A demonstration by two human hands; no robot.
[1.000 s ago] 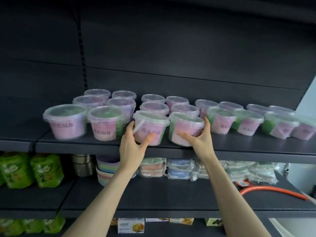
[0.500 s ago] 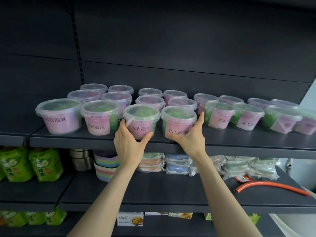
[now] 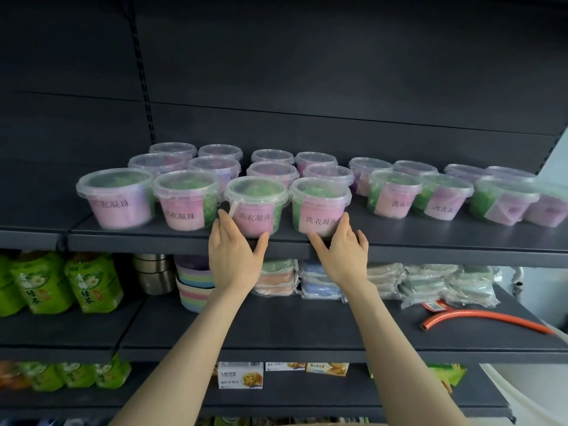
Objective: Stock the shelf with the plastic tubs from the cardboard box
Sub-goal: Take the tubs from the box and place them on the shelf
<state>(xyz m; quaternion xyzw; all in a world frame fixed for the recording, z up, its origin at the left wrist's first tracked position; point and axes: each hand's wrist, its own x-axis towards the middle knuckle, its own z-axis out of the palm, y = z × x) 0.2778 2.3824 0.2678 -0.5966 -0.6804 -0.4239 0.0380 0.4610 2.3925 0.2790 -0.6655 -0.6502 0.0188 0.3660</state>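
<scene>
- Grip of the left hand (image 3: 236, 259) is closed narrowly round the foot of the third front tub (image 3: 255, 207): the thumb is set at its front right, the fingers (image 3: 219, 222) are laid up its left wall.
- The same grip is mirrored by the right hand (image 3: 341, 255) on the fourth front tub (image 3: 319, 210), with the thumb at the front left and the fingers (image 3: 345, 222) on the right wall.
- Both tubs are seen upright on the top shelf (image 3: 430, 242), right at its front lip, with a narrow gap between them.
- At the same lip, further left, the first front tub (image 3: 115, 201) and second front tub (image 3: 186, 204) are lined up; only a slim gap is seen between second and third.
- A wider gap is seen to the right of the fourth front tub. The right group (image 3: 442, 199) is set further back, so a strip of bare shelf lies in front of it.
- Twenty tubs are counted: twelve on the left in three rows of four, eight on the right in two rows of four. The farthest right are blurred.
- Behind and above the lids, open height is bounded by the dark back panel (image 3: 338, 72) and one slotted post (image 3: 143, 87).
- On the middle shelf (image 3: 292, 327) are counted two whole green pouches (image 3: 92, 281) and a third cut by the frame, one stack of steel bowls (image 3: 153, 273), one stack of pastel bowls (image 3: 193, 287) and one orange hose (image 3: 485, 318). The wrapped packs (image 3: 319, 281) cannot be counted. Broad bare deck is seen before them.
</scene>
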